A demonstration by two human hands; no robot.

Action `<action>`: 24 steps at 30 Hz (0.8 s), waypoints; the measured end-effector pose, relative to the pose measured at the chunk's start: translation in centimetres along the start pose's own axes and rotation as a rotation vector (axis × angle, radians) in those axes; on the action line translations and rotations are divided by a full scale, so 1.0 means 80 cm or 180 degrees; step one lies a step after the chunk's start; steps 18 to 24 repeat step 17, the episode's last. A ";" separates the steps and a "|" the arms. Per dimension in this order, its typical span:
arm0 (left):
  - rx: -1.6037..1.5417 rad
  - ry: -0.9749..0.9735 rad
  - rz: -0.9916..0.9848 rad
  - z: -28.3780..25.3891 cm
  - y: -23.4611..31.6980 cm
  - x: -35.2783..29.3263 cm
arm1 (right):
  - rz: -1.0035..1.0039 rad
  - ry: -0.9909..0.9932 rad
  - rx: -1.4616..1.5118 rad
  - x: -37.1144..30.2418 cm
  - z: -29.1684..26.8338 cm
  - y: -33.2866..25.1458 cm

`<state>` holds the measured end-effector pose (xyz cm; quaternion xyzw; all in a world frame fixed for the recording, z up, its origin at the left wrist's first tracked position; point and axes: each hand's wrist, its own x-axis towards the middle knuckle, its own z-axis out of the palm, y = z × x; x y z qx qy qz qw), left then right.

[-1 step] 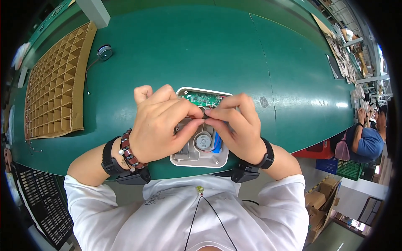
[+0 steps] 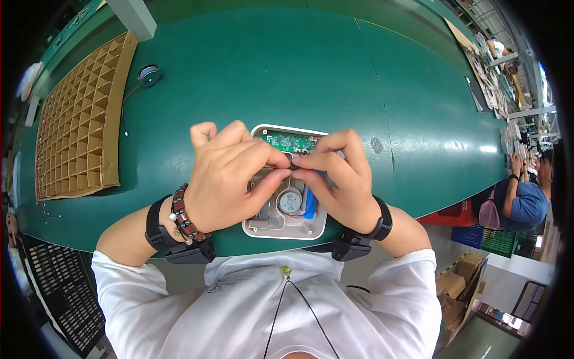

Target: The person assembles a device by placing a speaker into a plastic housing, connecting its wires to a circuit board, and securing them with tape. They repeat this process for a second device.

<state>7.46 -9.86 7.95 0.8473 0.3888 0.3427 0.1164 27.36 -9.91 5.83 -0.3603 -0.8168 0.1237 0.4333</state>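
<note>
- Nothing shifted against the earlier frame, which carries the same moment; both hands in the same pose over the same open casing
- Left hand (image 2: pixel 230 179) curled above the left half of the casing, thumb and forefinger pressed together on a small dark part (image 2: pixel 291 162) at the middle; beaded bracelet (image 2: pixel 184 216) and black wrist strap (image 2: pixel 156 226) on that forearm
- Right hand (image 2: pixel 341 179) met fingertip to fingertip with the left, pinching the same small dark part from the other side; black band (image 2: pixel 382 222) on that wrist; kind of part too small to tell
- Directly beneath, flat on the near edge of the green table (image 2: pixel 287 72): open white casing (image 2: pixel 286 227), rounded corners; green circuit board (image 2: pixel 291 142) at its far end; round silver motor (image 2: pixel 291 201) near the middle; blue cylindrical cell (image 2: pixel 310 204) just beside the motor, partly under the right fingers
- Further left on the table: cardboard grid tray (image 2: pixel 75 137) of many small cells; small round speaker-like part (image 2: pixel 149 76) with a thin wire just beyond its far corner
- Far right, well apart past the table edge: another person in a blue top (image 2: pixel 529 203), seated
</note>
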 end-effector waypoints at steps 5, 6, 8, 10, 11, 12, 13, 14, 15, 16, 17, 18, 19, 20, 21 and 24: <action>0.0057 0.0096 0.0088 0.002 -0.005 -0.002 | 0.0174 -0.0202 0.0332 0.006 -0.003 0.004; 0.0058 0.0129 0.0101 0.002 -0.006 -0.004 | 0.0178 -0.0235 0.0348 0.007 -0.003 0.005; 0.0055 0.0129 0.0070 0.003 -0.006 -0.003 | 0.0182 -0.0304 0.0385 0.008 -0.002 0.006; 0.0018 0.0142 0.0016 0.004 -0.005 -0.001 | 0.0166 -0.0323 0.0486 0.006 -0.002 0.011; 0.0029 0.0136 0.0001 0.005 -0.004 -0.001 | 0.0159 -0.0348 0.0566 0.005 -0.002 0.014; 0.0015 0.0097 0.0002 0.006 -0.003 -0.001 | 0.0155 -0.0373 0.0645 0.004 -0.001 0.014; -0.0003 0.0056 0.0003 0.007 -0.003 0.000 | 0.0159 -0.0378 0.0659 0.004 0.000 0.014; -0.0024 0.0016 0.0005 0.007 -0.003 -0.001 | 0.0024 -0.0401 0.0444 0.004 0.001 0.012; -0.0027 0.0009 -0.0006 0.006 -0.002 -0.002 | -0.0110 -0.0424 0.0227 0.004 0.001 0.011; -0.0018 -0.0115 -0.0061 0.004 -0.002 -0.002 | -0.0237 -0.0446 -0.0007 0.004 -0.001 0.009; -0.0010 -0.0239 -0.0114 0.000 -0.002 -0.001 | -0.0222 -0.0452 -0.0015 0.003 -0.002 0.010; -0.0010 -0.0239 -0.0114 0.000 -0.002 -0.001 | -0.0222 -0.0452 -0.0015 0.003 -0.002 0.010; -0.0010 -0.0239 -0.0114 0.000 -0.002 -0.001 | -0.0222 -0.0452 -0.0015 0.003 -0.002 0.010; -0.0010 -0.0239 -0.0114 0.000 -0.002 -0.001 | -0.0222 -0.0452 -0.0015 0.003 -0.002 0.010; -0.0010 -0.0239 -0.0114 0.000 -0.002 -0.001 | -0.0222 -0.0452 -0.0015 0.003 -0.002 0.010; -0.0010 -0.0239 -0.0114 0.000 -0.002 -0.001 | -0.0222 -0.0452 -0.0015 0.003 -0.002 0.010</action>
